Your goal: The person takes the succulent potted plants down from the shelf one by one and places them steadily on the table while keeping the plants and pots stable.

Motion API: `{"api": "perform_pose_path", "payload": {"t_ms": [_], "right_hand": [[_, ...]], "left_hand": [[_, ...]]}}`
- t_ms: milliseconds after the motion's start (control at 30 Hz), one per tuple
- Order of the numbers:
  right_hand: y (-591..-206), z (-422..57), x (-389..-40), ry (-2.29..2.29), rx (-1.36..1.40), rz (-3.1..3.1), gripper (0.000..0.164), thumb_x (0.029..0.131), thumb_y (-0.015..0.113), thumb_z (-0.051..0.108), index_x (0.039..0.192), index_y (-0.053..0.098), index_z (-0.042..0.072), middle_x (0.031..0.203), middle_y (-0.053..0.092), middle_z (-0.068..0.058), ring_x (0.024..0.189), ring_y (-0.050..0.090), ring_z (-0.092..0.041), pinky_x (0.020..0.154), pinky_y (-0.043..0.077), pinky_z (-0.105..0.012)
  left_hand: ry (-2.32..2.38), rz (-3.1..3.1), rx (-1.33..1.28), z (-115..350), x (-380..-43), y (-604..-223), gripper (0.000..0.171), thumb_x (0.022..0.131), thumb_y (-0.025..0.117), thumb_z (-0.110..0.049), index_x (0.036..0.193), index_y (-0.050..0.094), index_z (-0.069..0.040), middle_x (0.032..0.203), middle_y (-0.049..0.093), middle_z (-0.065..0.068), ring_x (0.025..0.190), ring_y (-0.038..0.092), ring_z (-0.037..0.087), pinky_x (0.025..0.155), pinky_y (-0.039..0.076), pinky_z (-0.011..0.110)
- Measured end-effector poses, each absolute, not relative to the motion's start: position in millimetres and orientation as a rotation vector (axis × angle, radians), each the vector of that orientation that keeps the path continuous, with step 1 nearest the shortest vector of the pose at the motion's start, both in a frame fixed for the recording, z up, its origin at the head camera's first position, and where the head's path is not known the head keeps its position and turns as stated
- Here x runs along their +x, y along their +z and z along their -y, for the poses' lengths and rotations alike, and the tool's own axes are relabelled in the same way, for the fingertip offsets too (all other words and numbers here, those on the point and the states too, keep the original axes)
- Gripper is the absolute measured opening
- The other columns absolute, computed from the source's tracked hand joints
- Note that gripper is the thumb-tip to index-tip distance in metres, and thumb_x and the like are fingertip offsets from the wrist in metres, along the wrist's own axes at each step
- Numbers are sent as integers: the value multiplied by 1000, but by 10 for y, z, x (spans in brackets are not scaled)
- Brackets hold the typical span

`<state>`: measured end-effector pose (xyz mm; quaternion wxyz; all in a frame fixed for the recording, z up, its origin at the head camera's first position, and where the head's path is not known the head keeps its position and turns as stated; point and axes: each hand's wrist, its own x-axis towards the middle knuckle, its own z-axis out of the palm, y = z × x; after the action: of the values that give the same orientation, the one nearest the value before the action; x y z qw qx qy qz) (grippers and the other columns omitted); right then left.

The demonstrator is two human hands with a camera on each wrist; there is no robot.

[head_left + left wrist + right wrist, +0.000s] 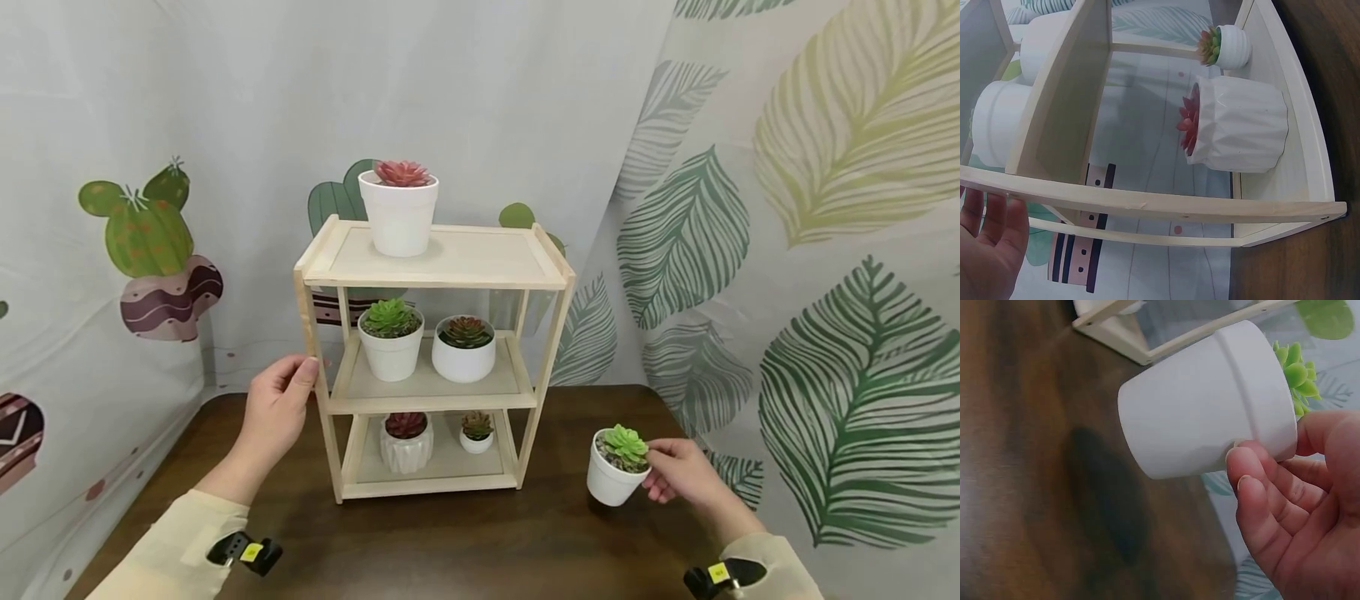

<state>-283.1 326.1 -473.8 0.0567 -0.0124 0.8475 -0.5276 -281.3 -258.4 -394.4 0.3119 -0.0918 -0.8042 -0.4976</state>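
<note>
My right hand [681, 472] pinches the rim of a white pot with a bright green succulent [617, 468], thumb at the inside edge and fingers beneath the rim outside. The potted succulent is tilted and held above the table, its dark shadow below it in the right wrist view. At the left side of a three-tier wooden shelf [442, 405], my left hand [276, 407] grips the front upright at about middle-tier height. In the left wrist view its fingertips [1015, 215] go behind that upright.
A red succulent [400, 212] stands on the top tier. The middle tier carries a green succulent [391, 346] and a dark reddish one [463, 354]; two smaller potted plants sit on the bottom tier. Leaf-print cloth [690, 250] hangs behind the brown table [420, 550].
</note>
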Motion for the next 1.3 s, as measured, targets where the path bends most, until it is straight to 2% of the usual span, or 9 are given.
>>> {"api": "perform_pose_path", "payload": {"t_ms": [233, 467, 567, 733, 1100, 1300], "right_hand": [[-4947, -3230, -2773, -1616, -37, -2557, 41, 99, 49, 6, 133, 55, -17, 71, 69, -13, 53, 66, -19, 51, 59, -39], [-5073, -3214, -2734, -1656, -22, -2520, 41, 100, 49, 6, 133, 53, -18, 70, 68, -13, 53, 65, -18, 51, 59, -39], [-5111, -3214, -2724, -1671, -6, -2509, 41, 100, 50, 6, 133, 53, -19, 70, 68, -13, 53, 65, -19, 50, 59, -38], [-5134, -3202, -2701, -1694, 8, -2497, 41, 99, 50, 5, 132, 53, -19, 69, 68, -13, 53, 65, -18, 50, 59, -37], [-5170, -3181, -2677, -1720, -6, -2483, 42, 99, 50, 6, 133, 52, -19, 69, 68, -13, 52, 65, -17, 50, 59, -37], [-5155, -3162, -2663, -1739, 1, -2480, 42, 98, 50, 5, 133, 52, -19, 69, 67, -12, 52, 65, -16, 49, 59, -36]], "left_hand": [[-1298, 2114, -240, 2573, -2825, -3941, 25, 108, 54, -21, 107, 75, -5, 85, 62, -23, 78, 59, -1, 70, 49, 12], [-1287, 2127, -246, 2576, -2826, -3959, 28, 108, 52, -18, 108, 72, 1, 84, 63, -18, 76, 57, -1, 68, 47, 13], [-1293, 2131, -235, 2579, -2833, -3972, 28, 108, 53, -20, 108, 73, -2, 85, 63, -17, 77, 58, 0, 69, 48, 13], [-1297, 2129, -224, 2584, -2839, -3991, 26, 108, 54, -22, 108, 75, -7, 85, 63, -18, 78, 59, 0, 70, 49, 13], [-1306, 2116, -233, 2585, -2839, -3986, 25, 108, 54, -21, 108, 75, -6, 86, 63, -23, 78, 59, -1, 70, 49, 13], [-1296, 2120, -232, 2583, -2829, -3971, 27, 108, 53, -19, 107, 73, -1, 84, 62, -23, 77, 59, -2, 70, 48, 12]]}}
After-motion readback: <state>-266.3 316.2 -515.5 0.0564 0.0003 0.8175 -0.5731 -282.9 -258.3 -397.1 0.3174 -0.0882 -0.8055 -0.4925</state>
